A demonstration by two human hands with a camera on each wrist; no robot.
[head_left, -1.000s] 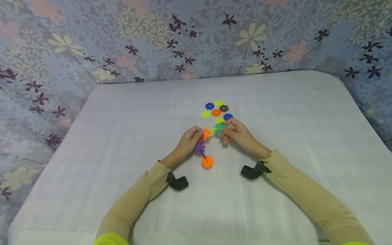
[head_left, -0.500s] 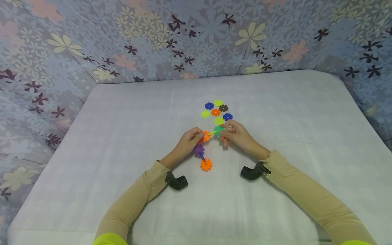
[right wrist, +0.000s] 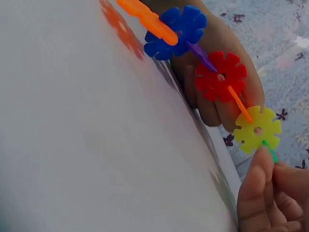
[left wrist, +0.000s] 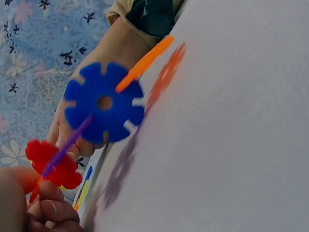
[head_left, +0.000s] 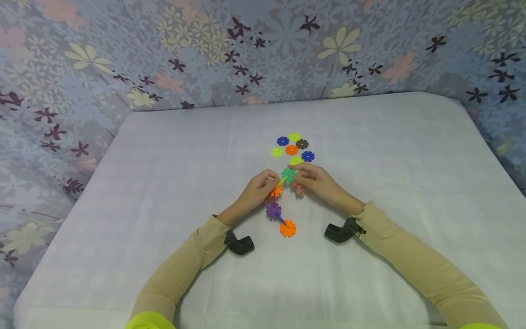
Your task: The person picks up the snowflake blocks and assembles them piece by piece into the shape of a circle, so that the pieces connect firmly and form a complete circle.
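A chain of slotted snowflake discs hangs between the two hands, its discs joined edge to edge at angles. My left hand (head_left: 261, 187) pinches it at an orange disc (head_left: 277, 192) near the upper part. The green disc (head_left: 288, 174) at the top end is pinched between thumb and fingers of my right hand (head_left: 316, 179). A yellow disc (right wrist: 268, 126) links green and orange. Below the left fingers follow a red disc (right wrist: 231, 67), a purple disc (head_left: 273, 210), a blue disc (left wrist: 84, 94) and, at the loose end, another orange disc (head_left: 288, 228).
Several loose discs lie just beyond the hands, among them an orange disc (head_left: 291, 150), a brown disc (head_left: 302, 144) and a blue disc (head_left: 307, 156). A white cloth (head_left: 185, 151) covers the table. Flower-patterned fabric (head_left: 263, 50) rises behind it.
The chain's loose lower end has swung right and toward the person. The green disc and right fingers have shifted left, closer to the left hand, and the yellow link stands steeper.
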